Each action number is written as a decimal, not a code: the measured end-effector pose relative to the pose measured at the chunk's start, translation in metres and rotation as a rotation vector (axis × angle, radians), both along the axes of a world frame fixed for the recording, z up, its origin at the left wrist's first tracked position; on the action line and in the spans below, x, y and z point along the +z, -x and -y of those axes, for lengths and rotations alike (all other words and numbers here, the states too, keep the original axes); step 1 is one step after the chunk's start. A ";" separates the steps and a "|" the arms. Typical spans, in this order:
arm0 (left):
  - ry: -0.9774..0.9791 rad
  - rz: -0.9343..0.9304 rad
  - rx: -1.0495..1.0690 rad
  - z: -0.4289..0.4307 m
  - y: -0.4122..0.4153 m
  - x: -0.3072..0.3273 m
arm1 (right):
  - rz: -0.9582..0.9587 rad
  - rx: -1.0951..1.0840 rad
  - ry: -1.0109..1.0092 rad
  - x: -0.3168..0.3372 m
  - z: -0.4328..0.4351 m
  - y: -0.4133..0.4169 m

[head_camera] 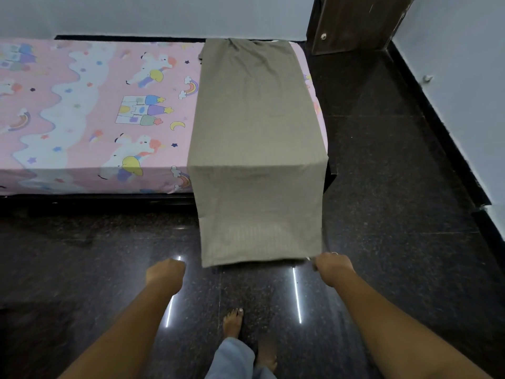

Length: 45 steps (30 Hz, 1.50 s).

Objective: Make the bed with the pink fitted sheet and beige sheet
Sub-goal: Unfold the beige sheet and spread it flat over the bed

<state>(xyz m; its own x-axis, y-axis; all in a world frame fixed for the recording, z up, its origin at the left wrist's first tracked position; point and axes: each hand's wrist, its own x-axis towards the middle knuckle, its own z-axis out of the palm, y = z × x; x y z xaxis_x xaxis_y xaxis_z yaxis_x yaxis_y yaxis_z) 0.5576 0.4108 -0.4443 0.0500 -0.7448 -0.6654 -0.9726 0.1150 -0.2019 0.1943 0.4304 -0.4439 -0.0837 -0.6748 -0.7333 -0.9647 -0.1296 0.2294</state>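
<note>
The pink fitted sheet (pixel 90 110), printed with unicorns, castles and rainbows, covers the mattress. The beige sheet (pixel 257 149) lies folded into a long strip across the right end of the bed and hangs over the near edge toward the floor. My right hand (pixel 332 268) grips the strip's lower right corner and holds it off the floor. My left hand (pixel 165 273) is curled into a fist, a little left of the strip's lower left corner, apart from the cloth and holding nothing.
Dark polished stone floor (pixel 396 214) surrounds the bed. A brown wooden door (pixel 355 23) stands at the back right. White walls with a black skirting run along the right. My bare feet (pixel 233 322) stand on the floor below the strip.
</note>
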 end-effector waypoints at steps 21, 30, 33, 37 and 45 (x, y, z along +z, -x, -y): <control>0.280 -0.661 0.193 0.115 0.105 0.057 | 0.157 -0.051 0.321 0.076 0.115 -0.020; 0.300 -0.693 0.135 0.237 0.133 0.073 | 0.141 -0.081 0.381 0.094 0.234 -0.013; 0.316 -0.676 0.100 0.275 0.150 0.076 | 0.178 -0.108 0.436 0.098 0.264 -0.006; 0.313 -0.694 0.062 0.314 0.194 0.080 | 0.192 -0.147 0.453 0.103 0.294 0.019; 0.275 -0.731 0.099 0.375 0.311 0.079 | 0.195 -0.155 0.446 0.097 0.355 0.118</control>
